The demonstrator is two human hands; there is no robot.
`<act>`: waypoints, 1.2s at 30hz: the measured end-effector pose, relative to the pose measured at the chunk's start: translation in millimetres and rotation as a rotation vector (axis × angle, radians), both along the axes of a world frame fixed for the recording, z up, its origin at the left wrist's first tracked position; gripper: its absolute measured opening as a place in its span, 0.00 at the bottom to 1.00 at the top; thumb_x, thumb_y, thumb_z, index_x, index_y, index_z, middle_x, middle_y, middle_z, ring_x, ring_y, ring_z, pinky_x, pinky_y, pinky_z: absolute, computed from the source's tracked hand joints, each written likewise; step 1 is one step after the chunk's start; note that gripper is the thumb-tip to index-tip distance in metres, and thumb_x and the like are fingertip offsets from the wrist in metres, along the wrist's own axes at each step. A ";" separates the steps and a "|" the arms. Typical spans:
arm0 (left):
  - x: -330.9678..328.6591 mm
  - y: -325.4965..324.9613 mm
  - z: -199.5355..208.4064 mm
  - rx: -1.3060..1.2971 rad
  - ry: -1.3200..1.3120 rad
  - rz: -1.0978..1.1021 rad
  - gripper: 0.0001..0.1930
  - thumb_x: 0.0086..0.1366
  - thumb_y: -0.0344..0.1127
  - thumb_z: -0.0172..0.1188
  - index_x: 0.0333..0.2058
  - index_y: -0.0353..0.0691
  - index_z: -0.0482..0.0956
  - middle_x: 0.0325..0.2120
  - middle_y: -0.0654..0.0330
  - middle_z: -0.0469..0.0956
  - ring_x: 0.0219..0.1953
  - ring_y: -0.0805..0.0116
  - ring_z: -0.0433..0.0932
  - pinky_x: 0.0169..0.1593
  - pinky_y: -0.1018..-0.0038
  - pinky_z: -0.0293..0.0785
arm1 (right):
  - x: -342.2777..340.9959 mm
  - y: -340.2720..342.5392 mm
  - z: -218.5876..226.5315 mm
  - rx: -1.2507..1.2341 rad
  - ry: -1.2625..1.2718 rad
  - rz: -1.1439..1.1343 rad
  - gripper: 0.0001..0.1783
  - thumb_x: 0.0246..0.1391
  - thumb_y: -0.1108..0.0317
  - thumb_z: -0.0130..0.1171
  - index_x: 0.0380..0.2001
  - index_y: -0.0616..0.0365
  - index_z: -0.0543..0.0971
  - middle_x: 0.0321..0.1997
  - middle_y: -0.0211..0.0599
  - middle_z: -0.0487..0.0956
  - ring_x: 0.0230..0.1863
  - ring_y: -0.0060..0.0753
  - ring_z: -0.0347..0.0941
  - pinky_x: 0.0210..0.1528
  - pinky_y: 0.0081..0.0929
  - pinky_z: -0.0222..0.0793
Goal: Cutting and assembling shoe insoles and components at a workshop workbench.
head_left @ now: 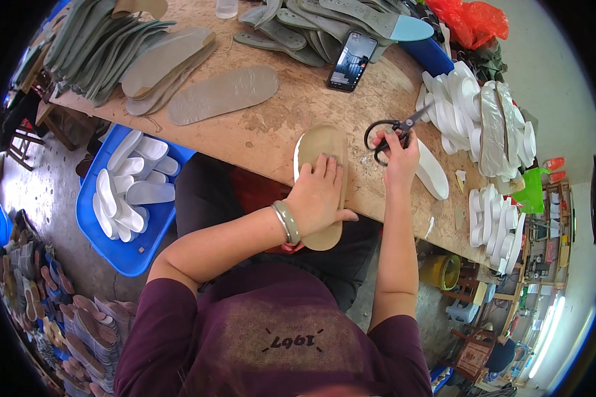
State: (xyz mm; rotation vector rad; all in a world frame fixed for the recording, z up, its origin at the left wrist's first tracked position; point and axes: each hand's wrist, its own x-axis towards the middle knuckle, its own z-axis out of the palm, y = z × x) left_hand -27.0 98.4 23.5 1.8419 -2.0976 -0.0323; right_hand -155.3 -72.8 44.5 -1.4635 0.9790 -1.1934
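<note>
A tan insole-shaped piece with a white edge along its left side lies at the table's front edge, partly over my lap. My left hand rests flat on it, fingers stretched out and thumb spread past its right side. To the right, my right hand grips black-handled scissors, their blades pointing away to the upper right. Just beyond that wrist a white sole lies on the table. A loose brownish-grey insole sheet sits farther back on the left.
Grey insoles stand stacked at the back left, with more beside a phone. White soles are piled at the right. A blue basket of white soles is left of my lap.
</note>
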 end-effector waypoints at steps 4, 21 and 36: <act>24.7 -10.6 16.4 0.034 0.111 -0.145 0.45 0.58 0.67 0.58 0.58 0.29 0.70 0.64 0.42 0.65 0.68 0.48 0.60 0.65 0.55 0.59 | -20.0 7.6 8.9 0.066 -0.067 0.049 0.10 0.64 0.74 0.51 0.48 0.64 0.69 0.35 0.41 0.81 0.30 0.30 0.79 0.37 0.26 0.77; 8.1 -4.0 -31.2 -0.210 0.152 -0.236 0.35 0.51 0.49 0.70 0.55 0.39 0.72 0.53 0.52 0.73 0.58 0.54 0.71 0.60 0.62 0.68 | -15.1 33.4 25.9 -0.013 -0.094 0.151 0.23 0.63 0.73 0.57 0.60 0.65 0.70 0.41 0.37 0.81 0.37 0.26 0.79 0.43 0.22 0.75; -0.6 -6.9 -65.9 -0.476 0.022 -0.113 0.19 0.62 0.36 0.52 0.52 0.40 0.74 0.55 0.51 0.74 0.60 0.55 0.71 0.61 0.65 0.67 | 47.0 41.0 -6.7 -0.744 0.672 0.262 0.13 0.54 0.74 0.63 0.43 0.60 0.79 0.35 0.47 0.81 0.33 0.49 0.80 0.33 0.38 0.75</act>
